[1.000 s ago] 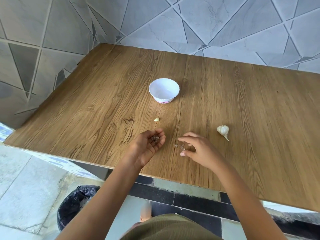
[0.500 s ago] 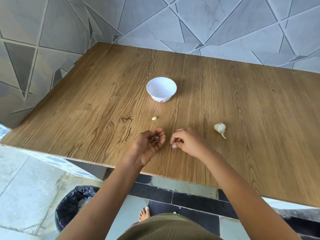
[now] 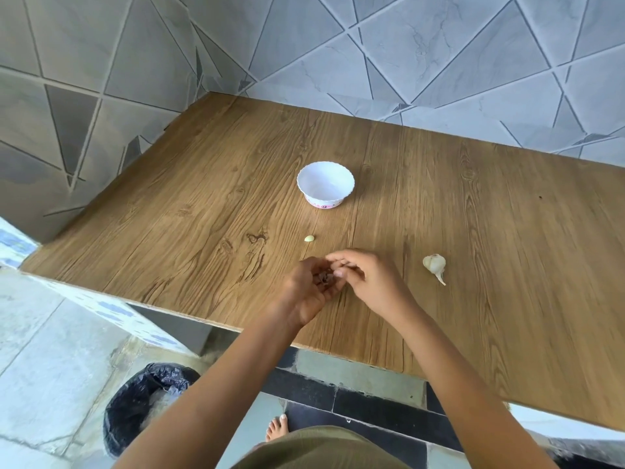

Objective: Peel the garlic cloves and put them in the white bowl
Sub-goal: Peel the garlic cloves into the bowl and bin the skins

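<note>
One white bowl at 12 o'clock, one peeled clove nearer, one garlic bulb at 3 o'clock; left hand cups peel scraps, right hand pinching them, near the counter front edge.

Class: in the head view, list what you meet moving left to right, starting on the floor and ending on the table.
Bin → left hand, cupping skins → right hand → garlic bulb.
</note>
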The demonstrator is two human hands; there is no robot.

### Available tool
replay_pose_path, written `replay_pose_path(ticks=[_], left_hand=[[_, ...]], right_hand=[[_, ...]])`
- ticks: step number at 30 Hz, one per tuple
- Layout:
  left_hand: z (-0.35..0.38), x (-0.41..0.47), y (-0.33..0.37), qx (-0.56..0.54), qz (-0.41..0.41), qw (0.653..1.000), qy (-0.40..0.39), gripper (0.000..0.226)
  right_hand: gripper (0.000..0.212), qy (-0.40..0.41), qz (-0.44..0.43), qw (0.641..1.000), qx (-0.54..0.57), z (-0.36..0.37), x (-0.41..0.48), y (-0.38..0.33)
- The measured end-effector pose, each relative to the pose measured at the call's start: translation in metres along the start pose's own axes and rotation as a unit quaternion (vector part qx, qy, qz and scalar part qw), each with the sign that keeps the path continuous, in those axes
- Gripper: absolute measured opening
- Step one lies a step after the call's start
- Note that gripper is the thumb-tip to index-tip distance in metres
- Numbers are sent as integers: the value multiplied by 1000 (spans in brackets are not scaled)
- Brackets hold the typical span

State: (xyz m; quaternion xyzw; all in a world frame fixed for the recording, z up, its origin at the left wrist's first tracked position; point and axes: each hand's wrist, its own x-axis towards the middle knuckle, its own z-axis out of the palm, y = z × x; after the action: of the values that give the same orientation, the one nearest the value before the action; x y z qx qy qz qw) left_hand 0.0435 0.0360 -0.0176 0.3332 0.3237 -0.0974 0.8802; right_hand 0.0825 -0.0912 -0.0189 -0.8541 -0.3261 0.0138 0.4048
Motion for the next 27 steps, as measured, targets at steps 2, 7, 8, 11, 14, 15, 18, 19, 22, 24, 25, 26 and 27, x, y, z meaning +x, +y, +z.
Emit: replay_pose_path(ticks=[2,7,8,11,14,15,18,19,22,24,25,26,27], left_hand=[[3,2,-1,-7,-8,1000,4,29],[2,3,-2,9,-18,1000,1,27],[2,3,-2,4,-20,1000,-1,27],[1,2,0,-21,-24,999,-12,29],[-1,2,2,-25,-31,999,-32,32],[-3,3,2,-22,-33,999,-35,33],[-8,4,4,-14,-31,999,-33,35],[-10,5,5,-14,-28,999,-31,35],[-13,5,7,-14,-26,999,-29,36],[-12,5,8,-11,-25,999,-27,35],[-12,5,8,-11,-24,999,-26,35],[-12,6,8,-11,-23,999,-27,34],[-12,6,8,-11,-22,999,-28,34]], right_hand=[[23,23,-53,996,-73,6,-2,1],[19,70,-75,989,-105,13,-3,1],[17,74,-74,990,-92,13,-3,1],[19,84,-33,996,-4,9,-7,2],[22,81,33,993,78,0,-14,6],[22,96,48,991,82,-3,-16,9],[18,130,96,987,25,-8,-23,26],[17,115,112,987,-3,-9,-26,32],[18,47,154,986,-50,-6,-31,41],[13,39,153,986,-52,-2,-28,40],[8,38,143,987,-60,0,-25,38],[4,33,131,988,-78,2,-22,37],[2,22,120,987,-100,3,-19,36]])
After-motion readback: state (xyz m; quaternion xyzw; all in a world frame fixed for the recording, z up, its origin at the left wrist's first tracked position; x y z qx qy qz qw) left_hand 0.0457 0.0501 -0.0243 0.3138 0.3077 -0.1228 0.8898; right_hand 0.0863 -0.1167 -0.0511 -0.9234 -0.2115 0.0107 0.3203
